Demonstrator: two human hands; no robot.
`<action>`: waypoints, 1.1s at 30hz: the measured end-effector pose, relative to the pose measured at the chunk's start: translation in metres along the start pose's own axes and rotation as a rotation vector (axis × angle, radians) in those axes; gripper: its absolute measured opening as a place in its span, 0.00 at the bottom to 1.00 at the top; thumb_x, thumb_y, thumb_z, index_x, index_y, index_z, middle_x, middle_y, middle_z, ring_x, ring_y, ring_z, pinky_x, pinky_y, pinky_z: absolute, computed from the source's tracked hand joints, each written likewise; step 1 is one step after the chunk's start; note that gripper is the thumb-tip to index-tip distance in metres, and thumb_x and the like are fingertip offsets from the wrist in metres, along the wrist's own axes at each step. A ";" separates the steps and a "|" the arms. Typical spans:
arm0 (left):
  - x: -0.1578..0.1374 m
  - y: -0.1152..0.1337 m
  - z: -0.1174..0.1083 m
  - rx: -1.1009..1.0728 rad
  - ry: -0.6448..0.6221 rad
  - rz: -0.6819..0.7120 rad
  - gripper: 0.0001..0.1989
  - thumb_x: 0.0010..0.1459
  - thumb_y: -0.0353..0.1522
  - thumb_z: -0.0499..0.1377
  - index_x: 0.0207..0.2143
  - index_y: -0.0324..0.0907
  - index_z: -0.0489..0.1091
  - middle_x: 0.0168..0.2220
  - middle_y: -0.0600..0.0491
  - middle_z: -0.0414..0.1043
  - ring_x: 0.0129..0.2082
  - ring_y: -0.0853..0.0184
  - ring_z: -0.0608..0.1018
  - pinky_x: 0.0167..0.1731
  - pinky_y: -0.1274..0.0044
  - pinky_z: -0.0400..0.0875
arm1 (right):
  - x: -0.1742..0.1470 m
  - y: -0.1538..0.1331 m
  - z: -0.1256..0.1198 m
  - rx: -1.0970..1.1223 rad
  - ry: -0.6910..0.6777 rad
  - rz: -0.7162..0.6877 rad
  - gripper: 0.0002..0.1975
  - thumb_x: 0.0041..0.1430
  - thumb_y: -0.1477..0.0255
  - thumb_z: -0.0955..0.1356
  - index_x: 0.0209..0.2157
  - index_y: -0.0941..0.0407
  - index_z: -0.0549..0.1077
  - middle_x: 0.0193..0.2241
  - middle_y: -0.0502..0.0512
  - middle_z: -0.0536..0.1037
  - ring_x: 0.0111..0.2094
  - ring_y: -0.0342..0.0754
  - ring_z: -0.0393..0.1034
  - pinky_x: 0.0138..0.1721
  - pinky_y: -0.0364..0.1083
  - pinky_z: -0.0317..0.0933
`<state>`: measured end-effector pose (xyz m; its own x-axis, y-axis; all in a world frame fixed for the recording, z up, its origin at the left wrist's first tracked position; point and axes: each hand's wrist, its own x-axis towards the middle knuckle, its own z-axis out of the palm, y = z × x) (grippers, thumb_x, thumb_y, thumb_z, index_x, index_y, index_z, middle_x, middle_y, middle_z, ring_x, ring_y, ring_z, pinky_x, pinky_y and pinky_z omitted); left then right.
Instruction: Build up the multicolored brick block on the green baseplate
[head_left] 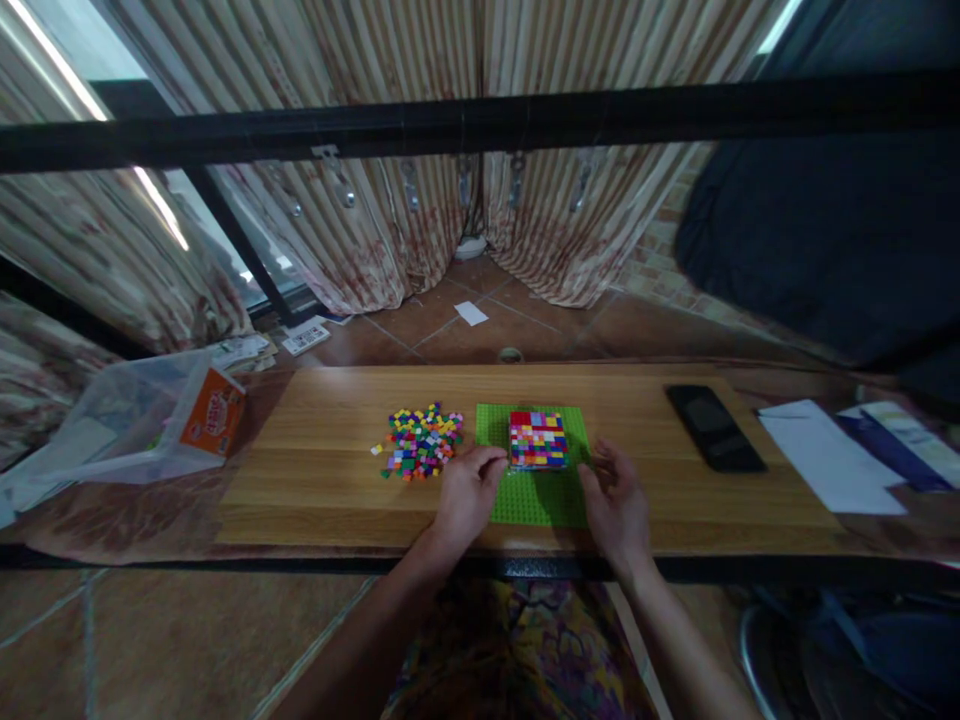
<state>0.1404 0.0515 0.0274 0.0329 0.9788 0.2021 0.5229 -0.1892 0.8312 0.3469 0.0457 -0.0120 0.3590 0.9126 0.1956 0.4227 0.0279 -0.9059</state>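
Note:
A block of small multicoloured bricks [538,440] stands on the green studded baseplate [534,505]. My left hand [471,490] lies over the plate's left edge, thumb and forefinger pinched together at the left side of the block. Whatever may be between those fingertips is too small to make out. At the plate's right edge, my right hand [616,500] is half curled with its fingers apart, and no brick shows in it. A pile of loose bricks [424,440] in many colours is spread on the wood just left of the plate, close to my left hand.
The wooden board [322,500] carries a black phone [714,428] on the right. Beyond it are white papers [825,455]. A clear plastic bin [142,420] with an orange box [215,410] stands at the left. A dark metal bar [480,125] crosses above the table.

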 end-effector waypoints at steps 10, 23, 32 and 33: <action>0.009 0.002 0.013 0.013 -0.035 -0.032 0.01 0.56 0.29 0.60 0.31 0.43 0.71 0.30 0.56 0.76 0.30 0.69 0.77 0.31 0.79 0.67 | -0.003 -0.003 0.000 -0.021 -0.023 -0.060 0.22 0.57 0.60 0.65 0.50 0.57 0.69 0.45 0.62 0.74 0.42 0.53 0.71 0.45 0.56 0.65; 0.011 -0.003 0.021 -0.071 0.026 -0.036 0.06 0.55 0.35 0.61 0.28 0.42 0.70 0.27 0.57 0.73 0.27 0.71 0.74 0.29 0.80 0.66 | 0.002 -0.027 0.004 -0.074 -0.046 -0.157 0.18 0.59 0.63 0.64 0.48 0.56 0.71 0.44 0.62 0.75 0.43 0.54 0.71 0.47 0.56 0.64; 0.010 -0.013 0.026 -0.071 0.026 -0.020 0.06 0.54 0.34 0.61 0.27 0.42 0.68 0.25 0.58 0.68 0.26 0.72 0.70 0.28 0.80 0.63 | 0.006 -0.059 0.036 -0.213 -0.096 -0.257 0.25 0.55 0.64 0.67 0.54 0.57 0.66 0.50 0.63 0.70 0.53 0.57 0.62 0.55 0.59 0.56; 0.010 -0.013 0.026 -0.074 0.016 -0.028 0.06 0.54 0.33 0.60 0.27 0.42 0.68 0.24 0.59 0.67 0.25 0.72 0.70 0.28 0.80 0.63 | 0.007 -0.061 0.039 -0.234 -0.093 -0.245 0.26 0.54 0.65 0.67 0.54 0.57 0.65 0.50 0.63 0.70 0.53 0.57 0.62 0.55 0.60 0.56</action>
<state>0.1560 0.0659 0.0047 0.0056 0.9825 0.1862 0.4587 -0.1680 0.8726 0.2912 0.0658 0.0296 0.1502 0.9241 0.3515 0.6701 0.1663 -0.7235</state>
